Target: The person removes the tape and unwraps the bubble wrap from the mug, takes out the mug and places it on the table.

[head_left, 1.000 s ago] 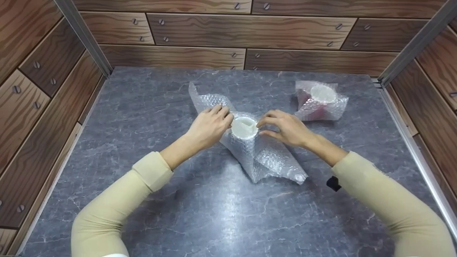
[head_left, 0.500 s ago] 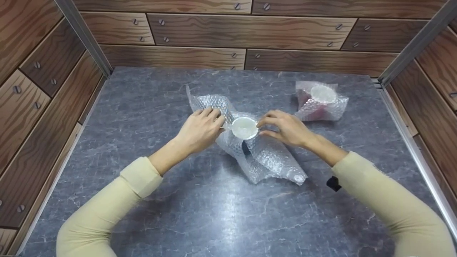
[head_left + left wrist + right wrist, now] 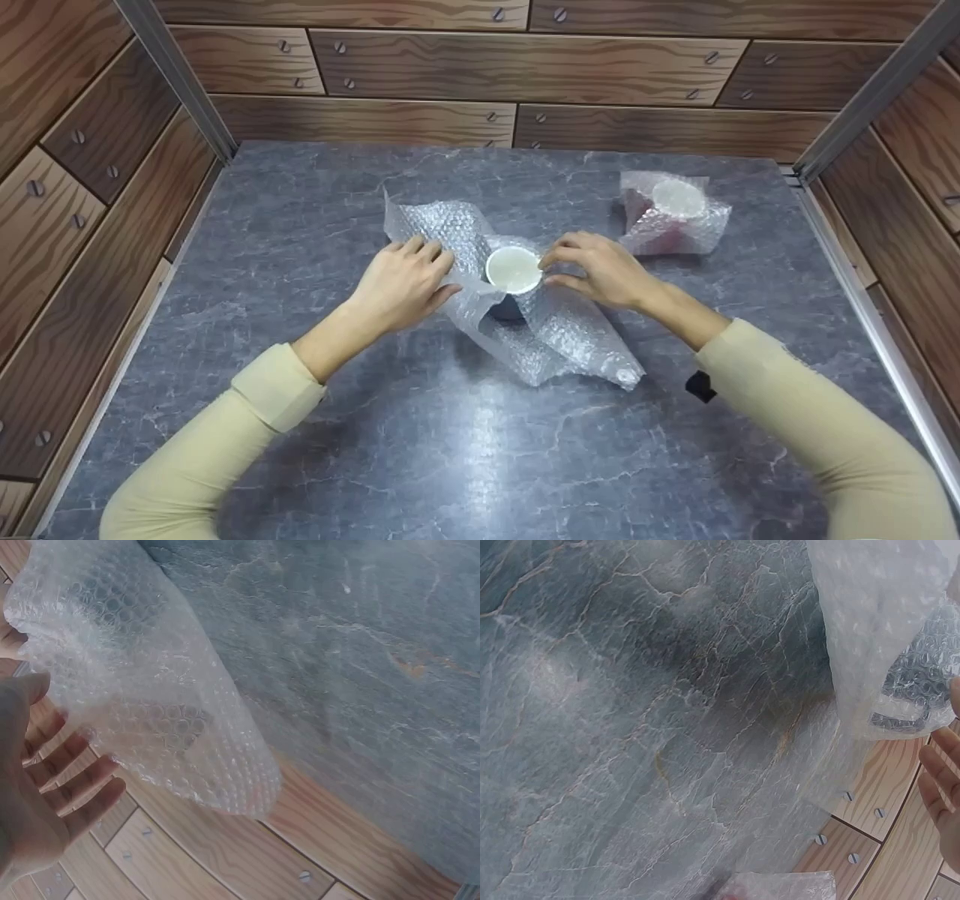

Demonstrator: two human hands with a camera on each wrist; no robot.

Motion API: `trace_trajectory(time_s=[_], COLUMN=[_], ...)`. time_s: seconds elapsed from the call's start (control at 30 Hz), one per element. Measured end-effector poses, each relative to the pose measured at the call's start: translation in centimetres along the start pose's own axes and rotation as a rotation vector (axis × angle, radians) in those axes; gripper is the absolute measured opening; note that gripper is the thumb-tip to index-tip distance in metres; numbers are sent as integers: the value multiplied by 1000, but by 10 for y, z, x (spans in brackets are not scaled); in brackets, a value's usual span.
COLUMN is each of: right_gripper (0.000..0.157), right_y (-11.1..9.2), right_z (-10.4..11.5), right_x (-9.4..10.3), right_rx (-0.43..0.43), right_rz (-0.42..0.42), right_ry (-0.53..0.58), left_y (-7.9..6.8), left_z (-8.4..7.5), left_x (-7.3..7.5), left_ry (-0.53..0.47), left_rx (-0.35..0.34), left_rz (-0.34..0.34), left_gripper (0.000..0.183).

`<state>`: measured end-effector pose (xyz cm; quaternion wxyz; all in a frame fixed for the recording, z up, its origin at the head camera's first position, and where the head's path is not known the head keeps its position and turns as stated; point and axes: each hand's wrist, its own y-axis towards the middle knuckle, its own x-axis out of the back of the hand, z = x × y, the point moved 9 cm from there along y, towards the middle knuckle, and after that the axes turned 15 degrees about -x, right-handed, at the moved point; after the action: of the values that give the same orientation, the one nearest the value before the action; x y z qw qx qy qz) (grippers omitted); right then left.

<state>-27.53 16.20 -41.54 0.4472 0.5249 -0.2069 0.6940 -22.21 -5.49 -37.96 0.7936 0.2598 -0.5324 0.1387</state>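
Note:
A cup point(image 3: 514, 270) with a pale round top and a dark side stands at mid-table, partly wrapped in bubble wrap point(image 3: 577, 334). My left hand point(image 3: 397, 285) lies along the loose left flap of the wrap. Its fingers are relaxed and spread apart; the left wrist view shows the hand point(image 3: 64, 780) beside the bubble sheet point(image 3: 172, 705), not curled round it. At the cup's right rim, my right hand point(image 3: 596, 270) holds the wrapped cup between thumb and fingers. Only part of that hand point(image 3: 945, 772) shows in the right wrist view, where the wrap covers the cup's dark side.
Another bubble-wrapped thing point(image 3: 667, 217), with a pale round top and red beneath, sits at the back right. A small black item point(image 3: 701, 385) lies beside the right sleeve. Wood-patterned walls point(image 3: 525, 67) enclose the grey marbled table point(image 3: 480, 465) at the back and sides.
My left hand has moved left and slightly nearer, drawing the wrap's left flap off the cup. The cup's top and dark side have come into view. My right hand has stayed in place.

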Motion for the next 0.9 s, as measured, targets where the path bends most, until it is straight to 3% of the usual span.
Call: trace_trajectory(time_s=[0.37, 0.6, 0.9], right_gripper=[25, 26, 25], right_y=[0, 0, -1], right_z=[0, 0, 2], right_x=[1, 2, 3], right_rx=[-7, -18, 5], right_rz=[8, 18, 3], right_ry=[0, -2, 5], left_y=[-24, -41, -59], left_z=[2, 1, -3], left_x=[-1, -7, -14], left_ry=[11, -50, -80], left_rx=[13, 40, 24], left_rz=[-20, -8, 9], left_gripper=[47, 48, 44])
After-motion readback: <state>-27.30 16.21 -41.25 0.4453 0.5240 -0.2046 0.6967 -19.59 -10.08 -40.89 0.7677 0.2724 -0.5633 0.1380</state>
